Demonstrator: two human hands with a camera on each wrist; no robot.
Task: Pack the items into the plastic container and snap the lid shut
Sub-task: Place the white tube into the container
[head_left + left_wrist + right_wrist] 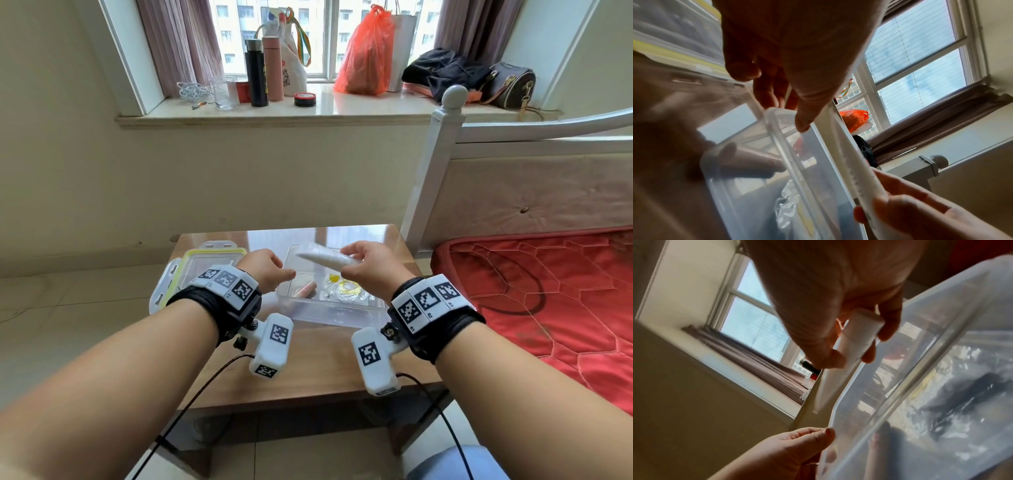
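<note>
— What's in the right hand [371,265]?

— A white tube [323,259], pinched near its capped end between thumb and fingers, held level above the clear plastic container [301,310], its flat crimped end pointing toward the left hand [265,269].

— And the left hand?

— Fingers loosely curled, thumb and forefinger close together, holding nothing that I can see. It hovers at the container's left rim; whether it touches the rim I cannot tell.

— Where does the container stand?

— On the wooden tabletop [318,373], toward the far edge, roughly central. It is open. Inside lie a pinkish cylindrical piece [306,290] at the left and a clear bag with yellow contents [347,289] at the right (the bag crinkles in the wrist views).

— The lid?

— The lid [202,267], clear with a yellow-green seal and white latches, lies flat on the tabletop at the far left corner, just beside the container.

— Anything else nearby?

— A bed with a red quilt [548,308] to the right, and a windowsill [308,109] behind carrying bottles and an orange bag [368,54].
</note>
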